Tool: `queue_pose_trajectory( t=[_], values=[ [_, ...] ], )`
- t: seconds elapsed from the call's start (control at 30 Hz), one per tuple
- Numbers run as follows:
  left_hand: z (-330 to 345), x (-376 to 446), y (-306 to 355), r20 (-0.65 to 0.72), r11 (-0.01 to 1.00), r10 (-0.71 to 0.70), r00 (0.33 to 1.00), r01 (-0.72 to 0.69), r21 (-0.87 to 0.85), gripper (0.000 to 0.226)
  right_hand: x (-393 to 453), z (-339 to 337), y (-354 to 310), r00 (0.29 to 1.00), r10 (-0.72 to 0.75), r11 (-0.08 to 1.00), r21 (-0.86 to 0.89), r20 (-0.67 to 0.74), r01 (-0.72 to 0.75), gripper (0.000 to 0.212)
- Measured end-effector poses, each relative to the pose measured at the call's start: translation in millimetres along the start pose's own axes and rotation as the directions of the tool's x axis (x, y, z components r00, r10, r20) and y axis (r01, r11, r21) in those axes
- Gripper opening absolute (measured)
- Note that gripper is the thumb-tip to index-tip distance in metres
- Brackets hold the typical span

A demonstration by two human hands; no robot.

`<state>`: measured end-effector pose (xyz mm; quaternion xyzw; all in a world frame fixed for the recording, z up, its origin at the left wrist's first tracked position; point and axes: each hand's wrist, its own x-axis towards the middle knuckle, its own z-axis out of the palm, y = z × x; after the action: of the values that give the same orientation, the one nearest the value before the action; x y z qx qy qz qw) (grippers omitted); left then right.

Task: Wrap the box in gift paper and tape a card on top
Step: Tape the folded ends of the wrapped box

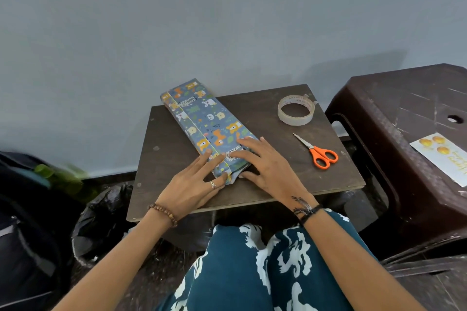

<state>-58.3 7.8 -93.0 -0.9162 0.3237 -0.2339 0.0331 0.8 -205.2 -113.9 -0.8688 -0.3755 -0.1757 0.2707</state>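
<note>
Both your hands lie flat: left hand [195, 179] and right hand [262, 163] press the near end flap of the wrapped box [202, 121], lying diagonally on the small table [278, 174]. Lift either before taping and the fold may spring open.

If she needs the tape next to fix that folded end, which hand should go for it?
Probably the right hand. The tape roll and scissors lie on the table's right side, nearer that hand. The left hand could meanwhile press the wrapped box's near-end fold flat.
</note>
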Motion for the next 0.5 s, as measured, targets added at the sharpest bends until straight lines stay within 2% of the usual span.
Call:
queue_pose_trajectory(
  t=[0.1,0.23,0.33,0.43,0.5],
  values=[
    [0,0,3,0.017,1.000,-0.006,1.000,0.006,0.010,0.031,-1,-1,-2,0.999,-0.034,0.999,-0.026,0.014,0.034,0.058],
    [0,3,15,0.028,0.994,-0.105,0.994,0.104,0.011,0.033,-1,-1,-3,0.998,-0.055,0.997,-0.049,0.009,0.055,0.051],
    [1,8,24,-0.011,0.987,-0.161,0.987,0.161,0.013,0.031,0,-3,-5,0.999,-0.036,0.999,-0.030,0.018,0.036,0.035],
    [5,10,27,-0.094,0.980,-0.197,0.976,0.197,-0.006,0.021,-1,-3,-4,1.000,-0.027,1.000,-0.007,0.003,0.027,0.006],
    [5,11,28,-0.115,0.978,-0.207,0.972,0.207,-0.013,0.018,-1,-1,-3,0.999,-0.034,0.999,-0.028,0.006,0.035,0.019]
  ],
)
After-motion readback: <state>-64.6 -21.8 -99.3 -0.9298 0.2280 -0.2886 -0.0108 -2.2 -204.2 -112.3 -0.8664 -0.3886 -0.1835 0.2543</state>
